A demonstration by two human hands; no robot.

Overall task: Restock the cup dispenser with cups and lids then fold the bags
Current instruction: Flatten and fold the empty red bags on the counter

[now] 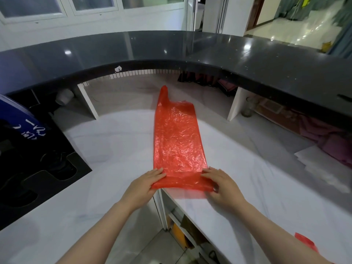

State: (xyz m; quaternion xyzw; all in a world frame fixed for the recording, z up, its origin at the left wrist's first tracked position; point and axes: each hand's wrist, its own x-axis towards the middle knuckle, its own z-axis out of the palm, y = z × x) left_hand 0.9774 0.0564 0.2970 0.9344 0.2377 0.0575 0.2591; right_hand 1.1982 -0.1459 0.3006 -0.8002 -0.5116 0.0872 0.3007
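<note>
The white table (pixel 247 168) takes up most of the view, curving beneath a raised dark counter (pixel 209 54), and the red plastic bag (pixel 177 138) lies spread out long on it, running away from the person with its handle end (pixel 164 94) pointing toward the counter and its near end at the table's front edge. Laying it flat and lengthwise like this looks meant to press the air out and give a straight strip that can be folded over from the near end, so the folding part of the task appears to be under way; no cup dispenser, cups or lids can be made out here. The near end of the bag is lifted slightly into a low roll or first fold. The left hand (pixel 146 181) grips the near left corner, fingers laid over the top of the plastic and apparently the thumb under it. The right hand (pixel 221 181) holds the near right corner the same way, fingers curved over the raised edge. Holding both corners at once keeps the fold square. Another scrap of red plastic (pixel 306 242) lies at the lower right, near the right forearm, well apart from the bag.
</note>
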